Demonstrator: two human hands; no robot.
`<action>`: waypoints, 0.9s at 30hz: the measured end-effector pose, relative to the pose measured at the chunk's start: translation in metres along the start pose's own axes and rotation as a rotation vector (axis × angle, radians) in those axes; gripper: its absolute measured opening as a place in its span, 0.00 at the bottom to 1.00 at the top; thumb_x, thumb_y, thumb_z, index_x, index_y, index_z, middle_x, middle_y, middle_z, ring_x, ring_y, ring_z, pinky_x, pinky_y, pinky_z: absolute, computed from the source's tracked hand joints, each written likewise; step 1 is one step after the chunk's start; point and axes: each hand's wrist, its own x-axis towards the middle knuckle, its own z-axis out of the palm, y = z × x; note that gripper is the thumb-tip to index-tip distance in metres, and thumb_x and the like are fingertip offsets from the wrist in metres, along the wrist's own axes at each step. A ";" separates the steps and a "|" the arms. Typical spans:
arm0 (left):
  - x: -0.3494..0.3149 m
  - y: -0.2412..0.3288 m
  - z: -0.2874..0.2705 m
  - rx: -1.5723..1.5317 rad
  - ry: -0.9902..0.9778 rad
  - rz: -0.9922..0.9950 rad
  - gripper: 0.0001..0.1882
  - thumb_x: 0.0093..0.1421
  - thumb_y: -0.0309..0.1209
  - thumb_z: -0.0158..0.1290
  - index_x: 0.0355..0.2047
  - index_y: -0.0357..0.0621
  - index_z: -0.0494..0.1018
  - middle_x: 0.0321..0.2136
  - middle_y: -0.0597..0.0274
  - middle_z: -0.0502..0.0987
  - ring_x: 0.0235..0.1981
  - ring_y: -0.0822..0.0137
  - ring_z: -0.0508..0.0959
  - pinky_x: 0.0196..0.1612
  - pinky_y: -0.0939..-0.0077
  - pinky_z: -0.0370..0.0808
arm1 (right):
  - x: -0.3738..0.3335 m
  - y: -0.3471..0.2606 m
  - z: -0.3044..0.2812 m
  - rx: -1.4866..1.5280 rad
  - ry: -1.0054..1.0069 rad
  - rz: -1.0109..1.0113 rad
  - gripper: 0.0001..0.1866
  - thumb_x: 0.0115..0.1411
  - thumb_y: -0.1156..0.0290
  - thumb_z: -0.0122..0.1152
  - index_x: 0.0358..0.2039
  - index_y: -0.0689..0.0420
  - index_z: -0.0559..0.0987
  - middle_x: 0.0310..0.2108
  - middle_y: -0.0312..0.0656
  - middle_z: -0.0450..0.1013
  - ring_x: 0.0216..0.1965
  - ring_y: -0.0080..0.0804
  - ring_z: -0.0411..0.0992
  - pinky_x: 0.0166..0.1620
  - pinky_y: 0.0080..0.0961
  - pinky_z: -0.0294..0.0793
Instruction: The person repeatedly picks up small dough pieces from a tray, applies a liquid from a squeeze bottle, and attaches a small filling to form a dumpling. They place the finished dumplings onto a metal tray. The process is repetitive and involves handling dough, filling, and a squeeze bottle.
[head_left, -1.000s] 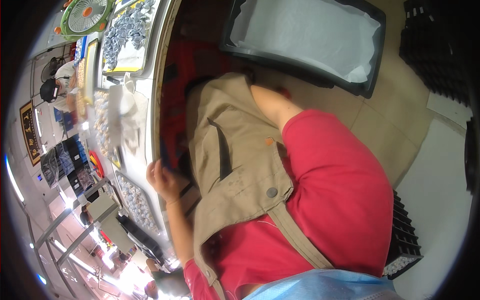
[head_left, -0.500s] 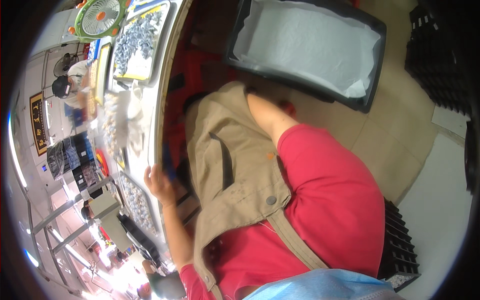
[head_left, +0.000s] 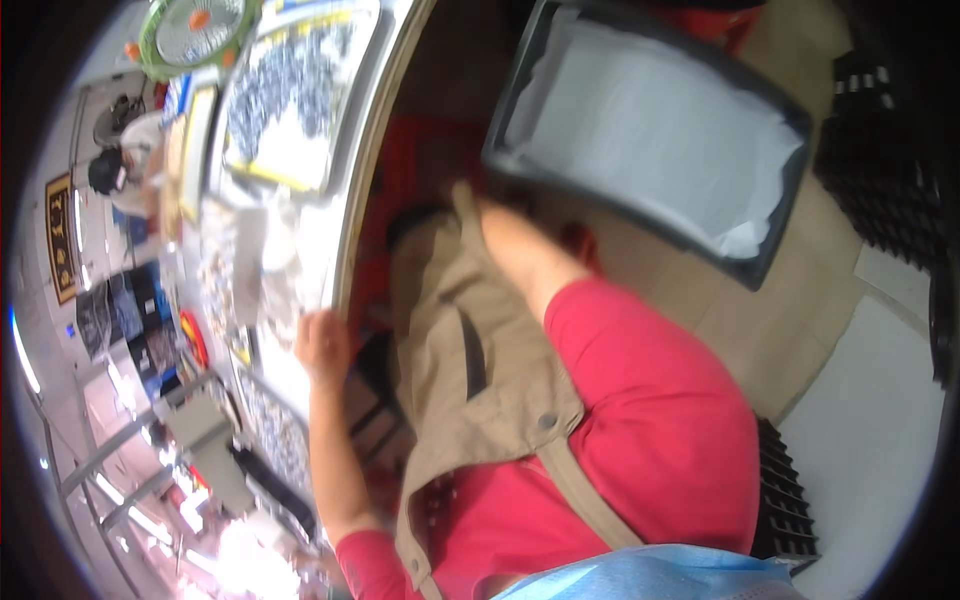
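The left hand (head_left: 324, 345) is loosely curled at the edge of the white surface (head_left: 322, 235), blurred; I cannot tell whether it grips anything. The right hand is out of sight behind the tan apron (head_left: 430, 340), its hold unknown. A blurred white item (head_left: 283, 243) lies on the surface near the left hand. A framed dark plaque (head_left: 61, 240) bears pale characters, and stacked black trays (head_left: 875, 170) carry small white label-like patches (head_left: 862, 83), illegible here

The brown apron (head_left: 432, 335) hides the right hand.
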 end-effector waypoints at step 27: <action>-0.007 -0.021 0.010 0.057 -0.167 -0.016 0.12 0.55 0.33 0.54 0.32 0.45 0.61 0.20 0.57 0.66 0.19 0.56 0.66 0.21 0.65 0.64 | 0.097 -0.024 0.056 0.184 -0.055 0.201 0.15 0.55 0.67 0.48 0.42 0.57 0.74 0.44 0.46 0.70 0.47 0.41 0.67 0.49 0.42 0.62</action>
